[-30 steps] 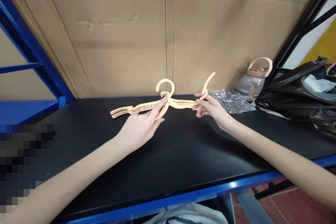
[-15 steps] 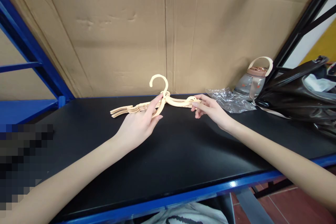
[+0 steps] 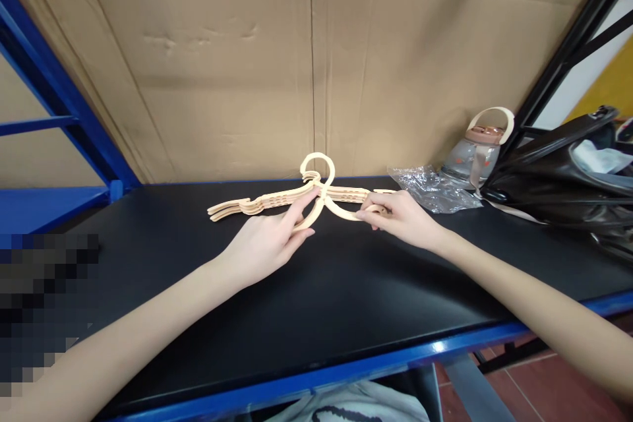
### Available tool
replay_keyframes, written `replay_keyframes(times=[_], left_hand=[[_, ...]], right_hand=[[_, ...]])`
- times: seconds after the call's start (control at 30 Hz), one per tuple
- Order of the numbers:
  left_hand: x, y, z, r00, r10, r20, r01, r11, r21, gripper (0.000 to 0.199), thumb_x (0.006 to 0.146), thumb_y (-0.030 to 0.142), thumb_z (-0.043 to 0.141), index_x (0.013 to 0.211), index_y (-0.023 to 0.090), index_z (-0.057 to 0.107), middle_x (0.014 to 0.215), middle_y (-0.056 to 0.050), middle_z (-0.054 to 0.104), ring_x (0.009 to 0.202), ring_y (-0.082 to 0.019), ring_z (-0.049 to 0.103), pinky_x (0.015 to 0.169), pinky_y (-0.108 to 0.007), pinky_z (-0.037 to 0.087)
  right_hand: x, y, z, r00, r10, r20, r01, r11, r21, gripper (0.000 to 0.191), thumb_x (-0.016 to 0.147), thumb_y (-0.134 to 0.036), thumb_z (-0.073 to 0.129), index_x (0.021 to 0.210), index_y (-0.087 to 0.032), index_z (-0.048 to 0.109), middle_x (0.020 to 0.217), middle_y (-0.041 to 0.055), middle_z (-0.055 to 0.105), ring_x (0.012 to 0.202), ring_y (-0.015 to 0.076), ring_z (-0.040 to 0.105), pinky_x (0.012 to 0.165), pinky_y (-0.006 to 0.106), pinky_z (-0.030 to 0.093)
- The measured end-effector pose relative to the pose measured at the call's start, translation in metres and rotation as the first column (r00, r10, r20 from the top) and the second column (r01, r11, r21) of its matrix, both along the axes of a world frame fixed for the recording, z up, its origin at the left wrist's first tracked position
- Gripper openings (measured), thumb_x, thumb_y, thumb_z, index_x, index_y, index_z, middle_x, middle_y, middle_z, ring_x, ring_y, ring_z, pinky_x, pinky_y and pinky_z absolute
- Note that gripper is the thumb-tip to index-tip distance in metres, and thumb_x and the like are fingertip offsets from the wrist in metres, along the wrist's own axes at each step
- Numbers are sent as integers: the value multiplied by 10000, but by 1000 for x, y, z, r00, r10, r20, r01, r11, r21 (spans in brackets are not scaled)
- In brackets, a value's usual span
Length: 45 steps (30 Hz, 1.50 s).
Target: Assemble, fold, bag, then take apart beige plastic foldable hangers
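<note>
**Both hands on the stack of hangers**

Here, your left hand (image 3: pixel 270 241) pinches the stack of cream plastic hangers (image 3: pixel 277 200) at its middle, just below the hooks (image 3: pixel 316 168), thumb on top and fingers curled under the neck. Your right hand (image 3: pixel 400 217) is closed on the right-hand arm of the same stack, fingertips (image 3: pixel 368 214) wrapped over the curved end that dips toward you. The left arm of the stack reaches out free toward the left, resting low over the black shelf top (image 3: pixel 306 303).

The hangers lie toward the back edge of the shelf top, about midway along it, with the hooks standing up against the cardboard backing (image 3: pixel 311 66). Both of your forearms come in from the front edge, the left from the near left corner, the right from the near right.

Toward the back right corner a crumpled clear plastic wrapper (image 3: pixel 430 188) lies just beside your right hand, apart from it. Behind the wrapper stands a clear water jug with a pinkish lid and a cream handle (image 3: pixel 477 148), and a black bag (image 3: pixel 558 178) fills the right end. Blue frame rails (image 3: pixel 64 112) rise at the left.
</note>
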<state>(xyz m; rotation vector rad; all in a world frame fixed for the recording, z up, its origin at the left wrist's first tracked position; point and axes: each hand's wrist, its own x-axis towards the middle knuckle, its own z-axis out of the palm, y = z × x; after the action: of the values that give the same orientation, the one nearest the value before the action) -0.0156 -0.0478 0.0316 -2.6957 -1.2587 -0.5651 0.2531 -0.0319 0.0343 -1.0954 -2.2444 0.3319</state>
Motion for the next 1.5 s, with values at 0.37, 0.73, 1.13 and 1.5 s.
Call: replay_keyframes(times=[0.37, 0.73, 1.13, 1.5], left_hand=[[2, -2, -1, 996, -13, 89, 23, 994, -104, 450, 909, 388, 493, 1335, 251, 446, 902, 17, 653, 568, -113, 589, 517, -225, 386], [-1, 6, -2, 995, -97, -20, 89, 961, -261, 190, 881, 395, 530, 888, 223, 612, 788, 16, 590, 713, -149, 569, 585, -234, 369], [-6, 8, 4, 990, -136, -36, 119, 945, -304, 145, 834, 353, 577, 874, 230, 641, 806, 15, 595, 740, -150, 568, 629, -249, 396], [-8, 7, 6, 974, -219, -61, 191, 934, -302, 145, 792, 157, 516, 877, 222, 614, 905, 5, 602, 870, -167, 558, 759, -272, 427]], right_hand=[[-18, -18, -10, 948, 32, 316, -51, 997, 53, 539, 943, -358, 503, 1413, -183, 304, 701, -28, 581, 566, 148, 510, 578, 245, 333], [-19, -8, -15, 960, 90, 266, -54, 989, -139, 217, 893, -386, 597, 1022, -212, 588, 689, -39, 576, 606, 124, 514, 569, 231, 328], [-17, -1, -18, 953, 76, 294, -65, 997, -47, 256, 843, -416, 662, 737, -191, 598, 734, -7, 599, 710, 145, 541, 621, 249, 345], [-18, 0, -27, 945, 185, 272, -203, 978, 42, 371, 929, -437, 527, 1257, -268, 571, 1289, 67, 550, 1167, 232, 526, 980, 394, 428]])
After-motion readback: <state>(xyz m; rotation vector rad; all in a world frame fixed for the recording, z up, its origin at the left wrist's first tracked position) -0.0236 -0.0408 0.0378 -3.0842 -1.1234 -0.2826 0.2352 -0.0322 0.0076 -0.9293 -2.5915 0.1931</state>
